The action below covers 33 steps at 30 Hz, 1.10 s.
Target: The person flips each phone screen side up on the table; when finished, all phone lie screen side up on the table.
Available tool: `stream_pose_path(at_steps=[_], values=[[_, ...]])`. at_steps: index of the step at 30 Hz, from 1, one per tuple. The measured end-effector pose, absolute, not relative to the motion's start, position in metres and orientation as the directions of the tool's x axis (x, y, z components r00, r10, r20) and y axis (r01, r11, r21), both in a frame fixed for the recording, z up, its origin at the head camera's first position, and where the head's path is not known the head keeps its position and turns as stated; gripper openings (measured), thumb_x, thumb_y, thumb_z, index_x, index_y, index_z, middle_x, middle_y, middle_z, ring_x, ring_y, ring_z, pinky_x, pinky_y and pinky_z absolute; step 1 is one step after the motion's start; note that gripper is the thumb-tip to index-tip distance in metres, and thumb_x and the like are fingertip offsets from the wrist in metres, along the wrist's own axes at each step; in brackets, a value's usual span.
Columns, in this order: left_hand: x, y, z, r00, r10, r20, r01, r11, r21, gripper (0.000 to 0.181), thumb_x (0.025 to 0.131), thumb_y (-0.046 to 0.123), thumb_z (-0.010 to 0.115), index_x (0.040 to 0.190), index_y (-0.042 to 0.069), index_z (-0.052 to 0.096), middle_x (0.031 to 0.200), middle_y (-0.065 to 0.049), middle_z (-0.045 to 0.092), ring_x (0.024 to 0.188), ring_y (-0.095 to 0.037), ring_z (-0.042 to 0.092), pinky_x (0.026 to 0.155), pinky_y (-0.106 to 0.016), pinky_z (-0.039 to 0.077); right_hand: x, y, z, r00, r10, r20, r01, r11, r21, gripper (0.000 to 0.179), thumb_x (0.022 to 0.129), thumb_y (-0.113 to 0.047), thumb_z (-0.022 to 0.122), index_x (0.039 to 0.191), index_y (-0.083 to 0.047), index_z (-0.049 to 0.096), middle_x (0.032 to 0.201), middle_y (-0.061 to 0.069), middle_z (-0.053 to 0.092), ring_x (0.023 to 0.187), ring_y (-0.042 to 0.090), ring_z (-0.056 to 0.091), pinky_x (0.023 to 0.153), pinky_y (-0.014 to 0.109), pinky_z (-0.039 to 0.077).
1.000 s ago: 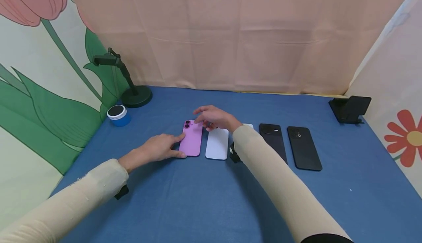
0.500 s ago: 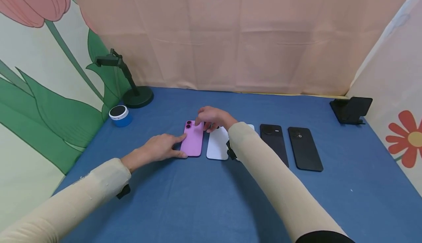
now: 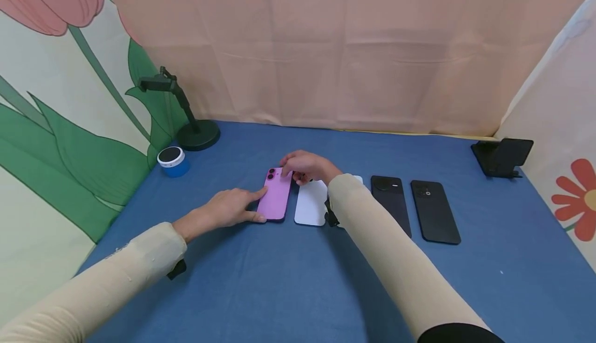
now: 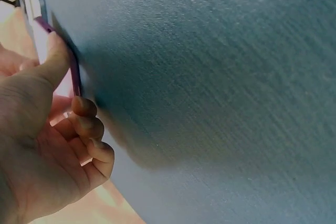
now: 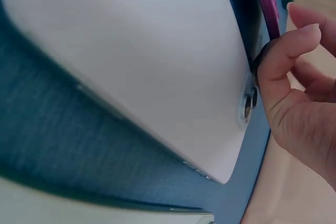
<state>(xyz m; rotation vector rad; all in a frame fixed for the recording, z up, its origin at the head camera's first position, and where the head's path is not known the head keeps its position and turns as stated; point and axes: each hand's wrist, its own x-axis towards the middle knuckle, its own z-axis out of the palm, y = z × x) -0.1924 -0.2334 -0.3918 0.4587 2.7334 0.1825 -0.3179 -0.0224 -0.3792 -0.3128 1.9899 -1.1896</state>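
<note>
A pink phone (image 3: 274,195) lies back side up, its camera lenses at the far left corner. My left hand (image 3: 228,207) holds its left edge and near left corner between thumb and fingers. In the left wrist view, the phone's edge (image 4: 75,74) runs between the thumb and the curled fingers. My right hand (image 3: 307,167) pinches the far right corner; in the right wrist view its fingertips meet the pink edge (image 5: 268,3). Just right of it lies a white phone (image 3: 311,203), partly under my right hand in the head view.
Another pale phone (image 3: 358,178) is mostly hidden behind my right forearm. Two black phones (image 3: 390,198) (image 3: 435,211) lie farther right. A black stand (image 3: 505,157) is at the back right. A dark green folding stand (image 3: 197,135) and a blue-and-white round container (image 3: 173,163) stand back left.
My right hand's fingers have closed in on the pink phone's far right corner, and the phone now sits slightly tilted. The left hand keeps its hold. The view has shifted slightly.
</note>
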Motion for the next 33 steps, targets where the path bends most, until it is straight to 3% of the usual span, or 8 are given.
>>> stream_pose_path(at_steps=[8,16,28,33], values=[[-0.194,-0.234,-0.393,-0.878,0.333,-0.343,0.274,0.939,0.209,0.088,0.088,0.06,0.065,0.159,0.023,0.029,0.15,-0.016,0.052,0.133,-0.037,0.054,0.105,-0.058,0.045,-0.322,-0.011,-0.382,-0.663,-0.589,-0.463,0.102,0.541,-0.835,0.048,0.094,-0.015,0.065,0.141,-0.019,0.059,0.093,0.007,0.054,0.067,0.018,0.049,0.058,0.028,0.04],[-0.193,-0.237,-0.394,-0.877,0.347,-0.332,0.285,0.933,0.222,0.086,0.089,0.06,0.064,0.159,0.023,0.029,0.151,-0.017,0.05,0.133,-0.036,0.054,0.106,-0.058,0.044,-0.323,-0.009,-0.382,-0.667,-0.597,-0.446,0.03,0.576,-0.817,0.043,0.091,-0.017,0.069,0.134,-0.021,0.065,0.096,0.006,0.054,0.068,0.019,0.049,0.06,0.03,0.042],[-0.192,-0.239,-0.394,-0.874,0.377,-0.307,0.33,0.924,0.195,0.085,0.089,0.061,0.064,0.158,0.022,0.032,0.144,-0.016,0.057,0.123,-0.033,0.06,0.101,-0.055,0.049,-0.322,-0.007,-0.376,-0.648,-0.619,-0.444,-0.051,0.617,-0.785,0.05,0.091,-0.017,0.072,0.14,-0.02,0.061,0.125,0.005,0.059,0.07,0.018,0.048,0.062,0.029,0.045],[-0.191,-0.24,-0.393,-0.87,0.389,-0.302,0.346,0.92,0.187,0.082,0.091,0.059,0.062,0.158,0.023,0.032,0.137,-0.017,0.063,0.112,-0.029,0.064,0.096,-0.052,0.052,-0.324,-0.005,-0.372,-0.635,-0.626,-0.452,-0.068,0.628,-0.775,0.051,0.091,-0.019,0.073,0.141,-0.021,0.061,0.11,0.003,0.058,0.07,0.018,0.046,0.062,0.028,0.046]])
